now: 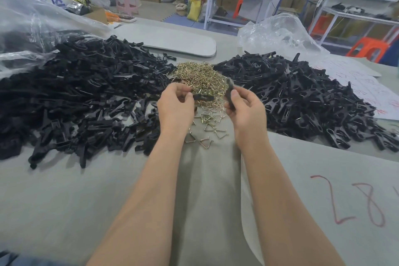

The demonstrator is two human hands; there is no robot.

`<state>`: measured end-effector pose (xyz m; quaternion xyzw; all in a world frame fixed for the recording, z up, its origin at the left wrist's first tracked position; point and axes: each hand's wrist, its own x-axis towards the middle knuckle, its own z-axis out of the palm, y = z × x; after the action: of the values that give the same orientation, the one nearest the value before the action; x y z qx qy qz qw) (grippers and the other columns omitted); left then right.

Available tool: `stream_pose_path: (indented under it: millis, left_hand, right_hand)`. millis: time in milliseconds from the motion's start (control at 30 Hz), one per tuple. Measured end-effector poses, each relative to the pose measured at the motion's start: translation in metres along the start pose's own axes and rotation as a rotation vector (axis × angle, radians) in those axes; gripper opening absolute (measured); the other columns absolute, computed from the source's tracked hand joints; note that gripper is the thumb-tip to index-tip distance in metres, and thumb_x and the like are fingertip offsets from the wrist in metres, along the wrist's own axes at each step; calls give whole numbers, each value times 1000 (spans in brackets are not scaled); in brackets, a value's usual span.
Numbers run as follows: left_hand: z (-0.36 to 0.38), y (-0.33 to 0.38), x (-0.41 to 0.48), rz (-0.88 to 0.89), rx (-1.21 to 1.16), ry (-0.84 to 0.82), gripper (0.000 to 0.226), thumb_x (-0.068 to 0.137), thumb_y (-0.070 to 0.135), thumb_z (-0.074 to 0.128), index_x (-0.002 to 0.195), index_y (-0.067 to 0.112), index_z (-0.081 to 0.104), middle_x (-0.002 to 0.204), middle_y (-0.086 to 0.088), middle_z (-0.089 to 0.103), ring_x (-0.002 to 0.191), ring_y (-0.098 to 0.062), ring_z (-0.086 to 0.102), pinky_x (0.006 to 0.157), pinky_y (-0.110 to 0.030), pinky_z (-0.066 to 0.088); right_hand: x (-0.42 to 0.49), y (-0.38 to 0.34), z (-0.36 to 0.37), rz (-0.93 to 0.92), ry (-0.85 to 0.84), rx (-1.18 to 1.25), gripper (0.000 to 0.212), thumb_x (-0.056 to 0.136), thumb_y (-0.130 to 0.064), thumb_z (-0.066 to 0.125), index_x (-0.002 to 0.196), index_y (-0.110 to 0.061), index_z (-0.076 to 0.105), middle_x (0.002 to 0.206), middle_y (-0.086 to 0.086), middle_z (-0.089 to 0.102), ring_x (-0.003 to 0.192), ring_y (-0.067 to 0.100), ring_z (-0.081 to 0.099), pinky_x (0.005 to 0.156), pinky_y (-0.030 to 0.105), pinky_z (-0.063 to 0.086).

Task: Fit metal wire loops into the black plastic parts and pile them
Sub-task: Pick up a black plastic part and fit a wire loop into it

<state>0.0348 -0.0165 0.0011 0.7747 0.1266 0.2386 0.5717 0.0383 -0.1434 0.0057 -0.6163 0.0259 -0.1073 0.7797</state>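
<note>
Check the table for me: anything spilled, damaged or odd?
Only minor: a few loops lie loose on the table, trailing from the loop heap toward the person. Nothing looks damaged.

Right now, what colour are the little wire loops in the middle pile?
Shiny gold-yellow wire loops, clearest in the head view.
</note>
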Motion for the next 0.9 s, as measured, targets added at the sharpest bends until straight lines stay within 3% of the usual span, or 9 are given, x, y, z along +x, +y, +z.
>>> stream_pose_path:
  millis: [100,200,300,400,533,667,767,833,900]
  left_hand:
    - [1,-1,-1,10,52,-63,10,87,13,57,93,20,61,81,14,59,76,0,56,61,0,38]
    - [4,3,-4,-60,-20,-140,8,84,13,61,88,19,63,86,-1,68,77,-16,67,75,-23,52]
    - [1,6,-3,-236,-358,-172,5,85,7,65,82,11,65,79,-7,66,63,-7,67,70,-22,57]
    - [0,7,-3,-331,-593,-290,5,88,1,62,91,3,66,84,-8,66,72,-9,66,76,-17,55]
    - [4,6,-5,-249,-382,-370,21,90,-1,58,110,2,64,91,-9,65,85,-16,62,89,-25,52]
    - [4,8,-8,-102,-169,-388,22,90,7,61,110,11,66,81,6,63,75,-3,57,77,-16,47]
    - [4,8,-8,-77,-75,-426,24,92,18,61,114,12,66,95,0,67,88,-8,58,82,-19,43]
    - [5,7,-8,-76,-26,-419,27,92,23,60,115,10,66,103,-6,68,89,-12,58,85,-24,45]
    - [6,6,-7,-86,-45,-378,25,91,23,62,110,8,68,101,-10,69,90,-19,63,91,-33,50]
  right_hand:
    - [0,-1,-4,-179,-14,-217,13,94,-7,54,93,-17,62,77,-8,64,63,-4,58,64,12,48]
    - [-5,4,4,-318,-128,-442,11,92,-5,55,94,-13,62,82,-10,62,75,-2,58,71,9,44]
    - [-4,7,6,-270,-171,-449,13,94,-3,52,95,-13,61,84,-5,63,77,3,58,72,11,46]
    - [-3,9,7,-106,-130,-289,16,96,-4,49,91,-15,60,79,0,63,66,6,60,65,16,50]
    - [-3,12,9,34,-84,-94,20,95,-2,49,84,-15,59,71,3,60,55,4,57,60,17,51]
    - [-1,10,7,179,-92,95,17,95,0,48,86,-8,59,75,7,60,56,7,57,57,16,51]
    - [1,7,4,292,-94,245,16,95,2,47,86,-5,58,76,8,61,59,10,56,55,16,51]
    - [0,7,5,279,-96,223,14,95,1,48,87,-5,58,77,9,61,57,9,57,55,16,52]
    - [-2,8,7,155,-82,3,10,96,-2,49,90,-6,57,77,9,62,53,7,59,57,18,54]
